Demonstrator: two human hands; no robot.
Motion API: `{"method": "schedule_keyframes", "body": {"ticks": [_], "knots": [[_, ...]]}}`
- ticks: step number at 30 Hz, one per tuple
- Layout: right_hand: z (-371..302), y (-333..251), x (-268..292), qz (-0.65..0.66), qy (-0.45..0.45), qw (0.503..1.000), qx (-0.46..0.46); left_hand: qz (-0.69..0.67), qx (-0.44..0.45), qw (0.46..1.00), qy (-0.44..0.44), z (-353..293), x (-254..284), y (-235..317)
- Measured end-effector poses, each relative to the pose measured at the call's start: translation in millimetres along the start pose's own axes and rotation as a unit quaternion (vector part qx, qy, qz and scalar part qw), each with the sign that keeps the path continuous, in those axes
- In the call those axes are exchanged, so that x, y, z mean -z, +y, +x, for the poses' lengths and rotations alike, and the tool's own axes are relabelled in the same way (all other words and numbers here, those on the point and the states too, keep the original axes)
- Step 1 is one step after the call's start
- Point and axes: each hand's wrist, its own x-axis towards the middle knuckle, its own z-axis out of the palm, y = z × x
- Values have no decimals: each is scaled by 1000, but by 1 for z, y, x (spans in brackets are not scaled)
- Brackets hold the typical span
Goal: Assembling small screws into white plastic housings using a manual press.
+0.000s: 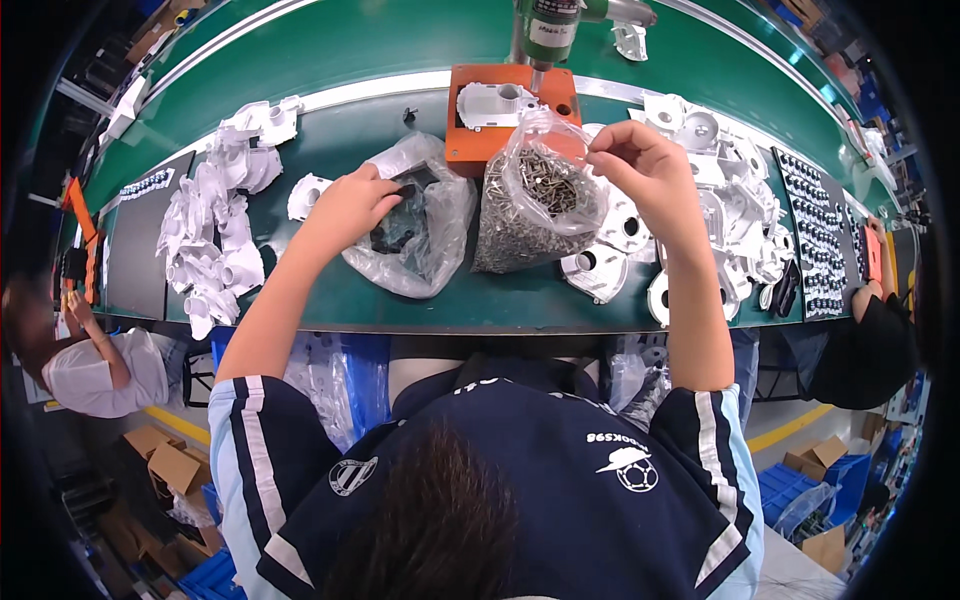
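Observation:
My left hand [348, 203] reaches into a clear plastic bag [432, 255] of small dark parts lying on the green bench, fingers closed around some of them. My right hand [640, 160] is raised beside a clear bag full of metal screws [535, 200], its thumb and forefinger pinched together just above the bag's open mouth; whether a screw is between them is too small to tell. Behind the bags stands an orange fixture [465, 140] holding a white plastic housing [495, 103], with a green powered screwdriver [545, 30] hanging over it.
White plastic housings are heaped at the left [215, 230] and at the right [735, 210]. Black trays of small parts [815, 235] lie far right. A green conveyor belt [350, 45] runs behind. Other people sit at the left [95, 365] and right [880, 340].

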Motion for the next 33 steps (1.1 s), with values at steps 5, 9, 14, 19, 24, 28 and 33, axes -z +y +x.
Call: {"method": "schedule_keyframes", "body": {"ticks": [5,9,14,19,24,28,33], "knots": [[0,8,1,-13,7,1000,-12,-3,-19,1000,12,-5,-20,10],[-1,6,3,-11,3,1000,-15,26,-23,999,-15,-5,-18,21],[3,2,7,-13,-3,1000,2,-1,-6,1000,30,-7,-20,12],[6,1,15,-27,-10,1000,-12,89,38,995,9,-6,-26,9],[9,5,21,-22,-2,1000,-14,-1,20,1000,-9,-10,-13,16],[11,10,30,-35,1,999,-14,31,80,992,-91,-14,8,32],[12,12,36,-36,12,999,-30,28,29,996,-80,-11,-6,19]]}}
